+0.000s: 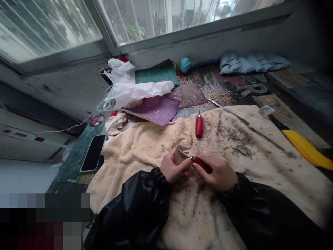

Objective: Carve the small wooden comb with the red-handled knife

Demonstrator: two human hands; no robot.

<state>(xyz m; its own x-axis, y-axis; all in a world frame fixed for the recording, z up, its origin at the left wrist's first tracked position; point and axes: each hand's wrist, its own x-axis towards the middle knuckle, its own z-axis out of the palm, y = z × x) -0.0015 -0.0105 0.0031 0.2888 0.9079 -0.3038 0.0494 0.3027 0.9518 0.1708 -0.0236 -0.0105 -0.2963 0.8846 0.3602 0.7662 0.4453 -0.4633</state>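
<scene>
Wooden piece: we find it in the left hand, low and central in the head view, above the cream cloth. The left grip is closed around it, fingers on one side and thumb on the other. The right grip, at the right hand, is clenched on the red-handled knife; its blade points left and lies against the upper part of the wood. Whether the edge bites in, we cannot tell.

We note a second red-handled tool lying on the cloth just beyond the hands, tip pointing away. Wood shavings are scattered over the cloth, thickest to the right of that tool. The cloth covers much of the counter. We record a phone, screen dark, near the cloth's left edge; a purple sheet at its far edge; and a yellow handle at far right.
</scene>
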